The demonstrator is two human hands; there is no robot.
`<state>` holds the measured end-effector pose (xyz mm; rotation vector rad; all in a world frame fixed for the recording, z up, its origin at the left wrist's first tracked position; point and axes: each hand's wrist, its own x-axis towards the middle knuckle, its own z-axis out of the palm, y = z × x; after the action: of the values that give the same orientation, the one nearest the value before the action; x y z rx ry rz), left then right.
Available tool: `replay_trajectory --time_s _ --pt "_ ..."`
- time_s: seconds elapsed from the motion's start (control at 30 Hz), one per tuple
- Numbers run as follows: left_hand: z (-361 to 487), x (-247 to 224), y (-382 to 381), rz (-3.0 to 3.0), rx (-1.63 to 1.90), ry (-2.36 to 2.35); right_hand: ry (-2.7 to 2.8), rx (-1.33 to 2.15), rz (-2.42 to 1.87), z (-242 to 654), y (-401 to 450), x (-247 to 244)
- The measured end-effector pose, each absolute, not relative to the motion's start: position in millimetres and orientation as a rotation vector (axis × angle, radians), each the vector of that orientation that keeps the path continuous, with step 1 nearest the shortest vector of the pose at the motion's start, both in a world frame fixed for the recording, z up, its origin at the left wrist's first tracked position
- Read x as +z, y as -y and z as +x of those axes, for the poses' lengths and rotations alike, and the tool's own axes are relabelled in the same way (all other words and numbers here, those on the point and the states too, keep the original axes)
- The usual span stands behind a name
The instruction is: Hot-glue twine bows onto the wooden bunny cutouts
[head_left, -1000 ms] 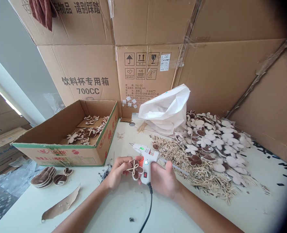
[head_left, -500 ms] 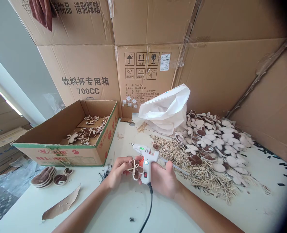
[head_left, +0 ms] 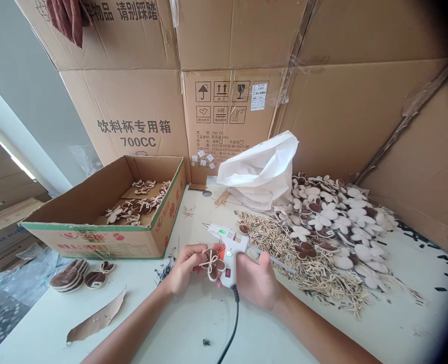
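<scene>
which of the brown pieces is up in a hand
The bow-tied brown piece pinched in the left hand, beside the white glue gun; the others lie in the open-topped carton or on the table.

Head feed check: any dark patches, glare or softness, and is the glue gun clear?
Head view, centre: glue gun reasonably clear; head view, right edge: lost in black shading; head view, far left: bright strip looks blown out; head view, back: fine print partly illegible.
</scene>
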<state>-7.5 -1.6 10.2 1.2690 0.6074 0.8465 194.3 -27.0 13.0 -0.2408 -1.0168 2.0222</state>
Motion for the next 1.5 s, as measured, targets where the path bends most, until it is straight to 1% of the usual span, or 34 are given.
replay_trajectory --time_s 0.43,0.97,1.5 --pt "-7.3 11.2 0.9 1.275 0.845 -0.607 0.968 2.048 -0.254 193.2 27.8 15.4" --pt "-6.8 8.2 0.5 1.225 0.824 -0.614 0.707 2.158 -0.277 193.5 26.5 13.3" --pt "-6.8 4.7 0.6 1.229 0.821 -0.608 0.735 2.148 -0.236 191.9 23.5 11.3"
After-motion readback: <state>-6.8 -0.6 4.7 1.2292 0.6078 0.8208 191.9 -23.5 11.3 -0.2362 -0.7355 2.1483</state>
